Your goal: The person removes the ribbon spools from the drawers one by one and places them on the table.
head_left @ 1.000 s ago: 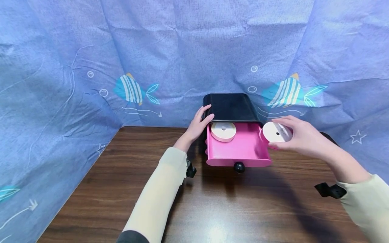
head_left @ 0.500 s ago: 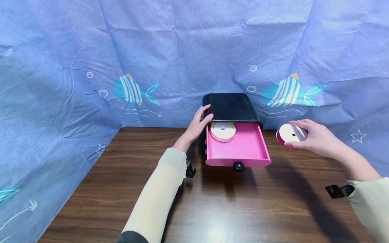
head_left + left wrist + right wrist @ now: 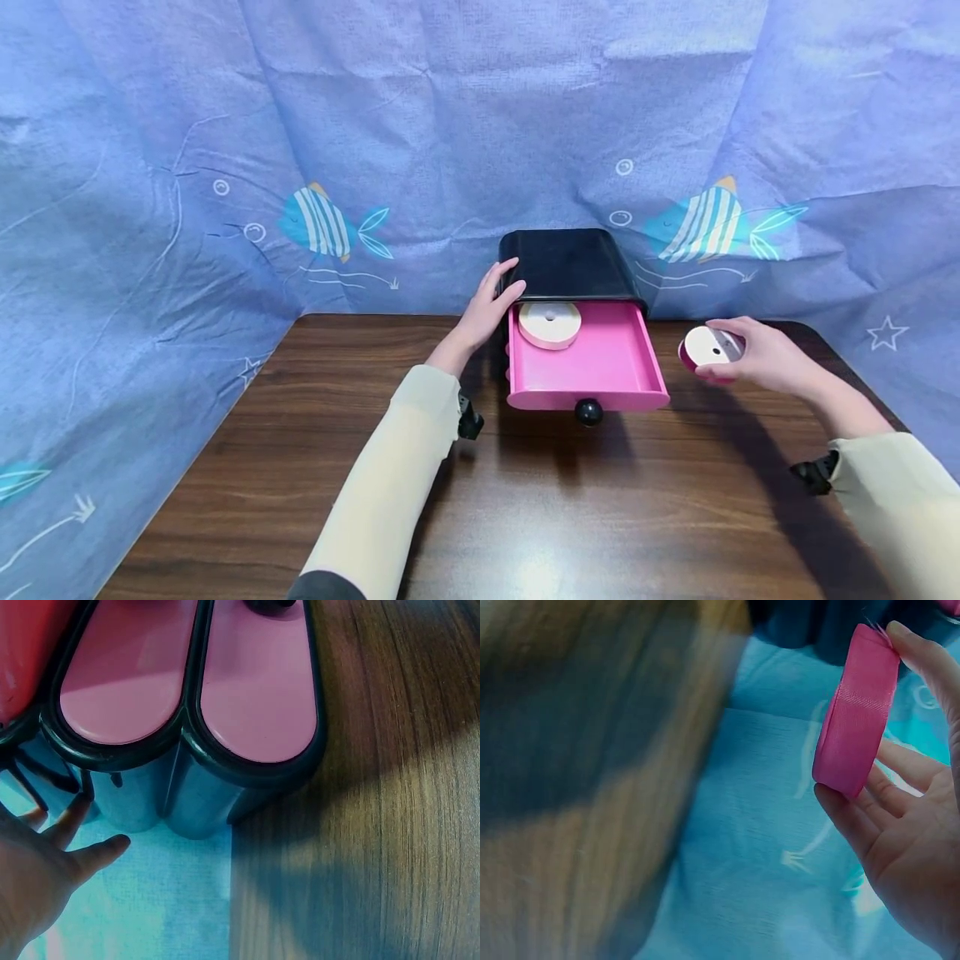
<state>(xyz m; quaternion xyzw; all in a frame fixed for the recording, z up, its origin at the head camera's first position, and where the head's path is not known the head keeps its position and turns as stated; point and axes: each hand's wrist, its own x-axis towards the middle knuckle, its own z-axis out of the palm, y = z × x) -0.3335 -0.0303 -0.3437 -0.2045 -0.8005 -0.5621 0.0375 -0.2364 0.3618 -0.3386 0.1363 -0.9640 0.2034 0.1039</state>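
My right hand point(image 3: 768, 357) pinches a spool of pink ribbon point(image 3: 708, 348) by its edges, to the right of the pulled-out drawer. Thumb and fingers press opposite sides of the pink ribbon spool point(image 3: 856, 712) in the right wrist view. At the cabinet's left upper edge, my left hand point(image 3: 480, 312) rests against the black drawer cabinet point(image 3: 572, 262), fingers spread. A pale ribbon spool point(image 3: 550, 325) lies in the left back of the pink drawer point(image 3: 600, 367). In the left wrist view, my left hand point(image 3: 37, 870) is beside the cabinet's dark side.
Both arms reach over a brown wooden table point(image 3: 300, 433). A blue curtain with fish prints point(image 3: 450, 125) hangs behind it. The open drawer's black knob point(image 3: 588, 412) sticks out toward me. Other pink drawer fronts point(image 3: 259, 690) show in the left wrist view.
My right hand has carried the pink ribbon spool right, away from the drawer's right edge, then somewhat lower toward the table. The left hand stays at the cabinet.
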